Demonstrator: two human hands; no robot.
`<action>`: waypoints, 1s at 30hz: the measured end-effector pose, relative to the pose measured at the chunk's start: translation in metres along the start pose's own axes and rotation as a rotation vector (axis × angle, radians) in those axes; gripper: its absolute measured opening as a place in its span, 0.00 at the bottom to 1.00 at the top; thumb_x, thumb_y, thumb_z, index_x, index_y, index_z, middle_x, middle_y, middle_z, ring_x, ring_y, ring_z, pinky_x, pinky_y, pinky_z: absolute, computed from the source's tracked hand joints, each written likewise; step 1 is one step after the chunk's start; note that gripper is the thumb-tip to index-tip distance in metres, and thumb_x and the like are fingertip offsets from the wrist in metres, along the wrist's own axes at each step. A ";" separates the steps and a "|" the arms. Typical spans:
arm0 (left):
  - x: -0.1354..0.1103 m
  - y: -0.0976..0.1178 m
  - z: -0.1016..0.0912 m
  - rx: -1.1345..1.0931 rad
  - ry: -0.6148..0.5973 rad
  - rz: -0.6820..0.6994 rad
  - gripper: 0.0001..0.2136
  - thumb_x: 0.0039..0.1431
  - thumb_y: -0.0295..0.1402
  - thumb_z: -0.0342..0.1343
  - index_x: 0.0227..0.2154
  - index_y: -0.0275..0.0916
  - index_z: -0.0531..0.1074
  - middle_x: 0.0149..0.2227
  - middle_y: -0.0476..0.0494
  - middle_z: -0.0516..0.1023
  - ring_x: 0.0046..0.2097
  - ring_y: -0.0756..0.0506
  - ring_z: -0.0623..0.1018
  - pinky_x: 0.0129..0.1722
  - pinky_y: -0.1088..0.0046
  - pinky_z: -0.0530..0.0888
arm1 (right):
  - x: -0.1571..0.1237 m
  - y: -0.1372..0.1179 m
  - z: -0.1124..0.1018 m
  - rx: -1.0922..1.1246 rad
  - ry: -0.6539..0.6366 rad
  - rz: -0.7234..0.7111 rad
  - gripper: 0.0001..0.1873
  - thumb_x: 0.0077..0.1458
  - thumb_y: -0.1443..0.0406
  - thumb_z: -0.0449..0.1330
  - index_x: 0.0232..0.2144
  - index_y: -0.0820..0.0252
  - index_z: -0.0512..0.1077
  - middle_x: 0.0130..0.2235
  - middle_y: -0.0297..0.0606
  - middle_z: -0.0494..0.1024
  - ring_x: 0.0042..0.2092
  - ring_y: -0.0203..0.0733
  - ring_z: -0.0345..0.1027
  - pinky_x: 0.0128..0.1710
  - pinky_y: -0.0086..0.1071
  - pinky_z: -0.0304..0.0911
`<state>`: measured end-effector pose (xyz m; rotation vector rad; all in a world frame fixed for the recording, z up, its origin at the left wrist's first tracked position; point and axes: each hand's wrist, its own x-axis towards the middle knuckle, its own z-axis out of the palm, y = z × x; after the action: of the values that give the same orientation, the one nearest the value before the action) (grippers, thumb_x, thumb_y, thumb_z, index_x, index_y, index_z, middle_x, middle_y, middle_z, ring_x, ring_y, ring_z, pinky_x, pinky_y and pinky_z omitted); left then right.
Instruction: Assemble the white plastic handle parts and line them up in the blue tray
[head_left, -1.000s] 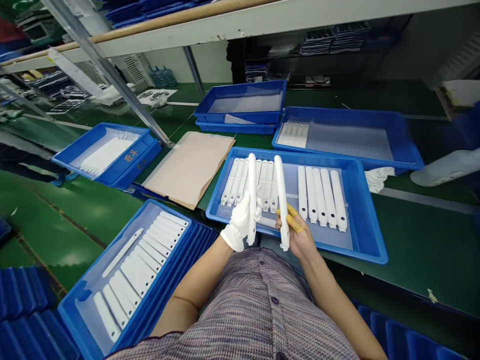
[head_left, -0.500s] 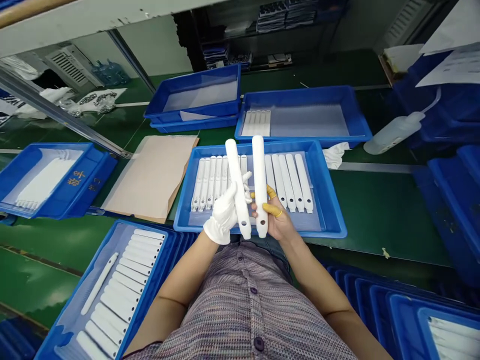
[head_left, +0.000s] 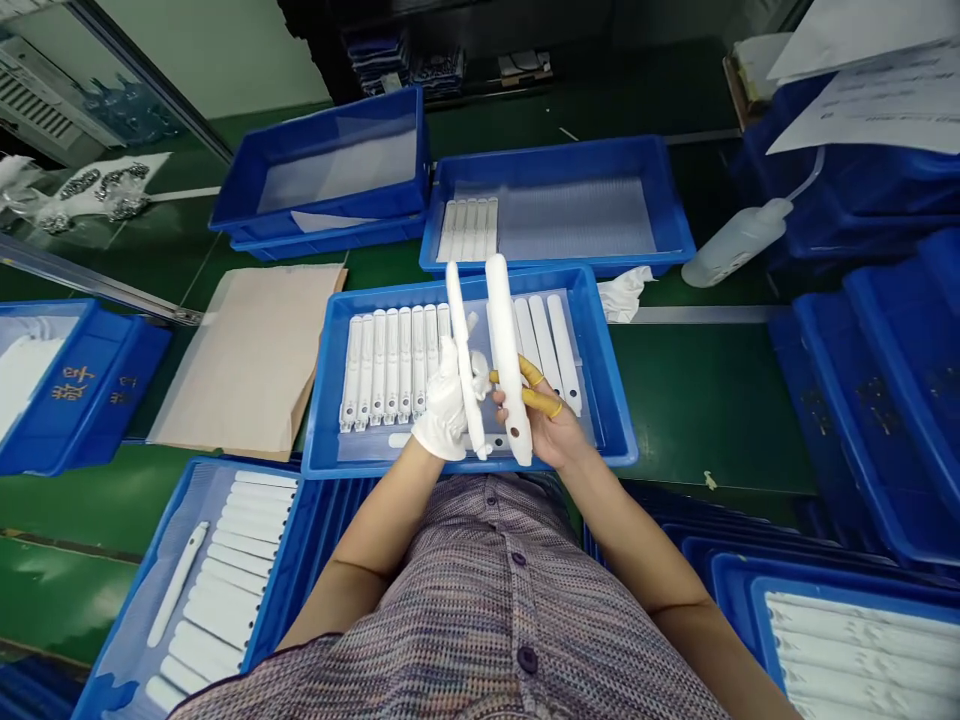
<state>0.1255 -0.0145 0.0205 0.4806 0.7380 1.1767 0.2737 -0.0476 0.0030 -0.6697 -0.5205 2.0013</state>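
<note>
My left hand (head_left: 442, 412), in a white glove, is closed around a long white plastic piece (head_left: 465, 355) turned edge-on. In my right hand (head_left: 551, 415), with yellow finger cots on some fingers, is a second long white plastic piece (head_left: 508, 350), its broad face up and a small dark hole near its lower end. Both are held side by side above a blue tray (head_left: 621, 440). Inside that tray stand a row of white pieces (head_left: 394, 365) on the left and more white pieces (head_left: 561, 350) on the right. Another lies crosswise near the front edge, partly hidden by my hands.
A blue tray (head_left: 289, 510) of white pieces sits at lower left. Brown cardboard (head_left: 247, 350) lies left of the middle tray. Behind are more blue trays (head_left: 555, 150). A squeeze bottle (head_left: 739, 243) and crumpled tissue (head_left: 624, 295) are on the right, near stacked trays (head_left: 862, 400).
The piece in my left hand has turned from face-up to edge-on. My right-hand piece has tilted slightly. The camera view has shifted, so the surroundings appear further left.
</note>
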 end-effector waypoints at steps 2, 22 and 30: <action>-0.002 -0.004 -0.002 0.018 -0.005 -0.048 0.21 0.59 0.56 0.63 0.34 0.41 0.74 0.18 0.54 0.64 0.20 0.50 0.68 0.17 0.76 0.67 | -0.002 0.009 -0.001 -0.058 0.018 -0.083 0.35 0.48 0.58 0.72 0.59 0.45 0.68 0.55 0.38 0.75 0.45 0.41 0.73 0.37 0.34 0.73; -0.028 0.034 -0.073 0.041 -0.184 0.018 0.33 0.58 0.42 0.60 0.65 0.35 0.67 0.22 0.51 0.72 0.22 0.49 0.73 0.23 0.75 0.72 | 0.019 0.082 0.020 -1.083 0.225 -0.678 0.26 0.66 0.63 0.56 0.65 0.46 0.68 0.57 0.44 0.67 0.60 0.49 0.66 0.64 0.50 0.65; 0.023 0.068 -0.071 0.098 0.124 0.079 0.24 0.53 0.41 0.71 0.50 0.37 0.77 0.25 0.52 0.74 0.25 0.53 0.73 0.27 0.77 0.70 | 0.029 0.058 -0.023 -1.234 0.108 -0.537 0.30 0.69 0.69 0.48 0.68 0.39 0.64 0.54 0.43 0.63 0.46 0.42 0.72 0.41 0.39 0.81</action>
<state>0.0340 0.0268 0.0132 0.5256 0.8936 1.2571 0.2391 -0.0476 -0.0560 -1.1693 -1.6933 0.9666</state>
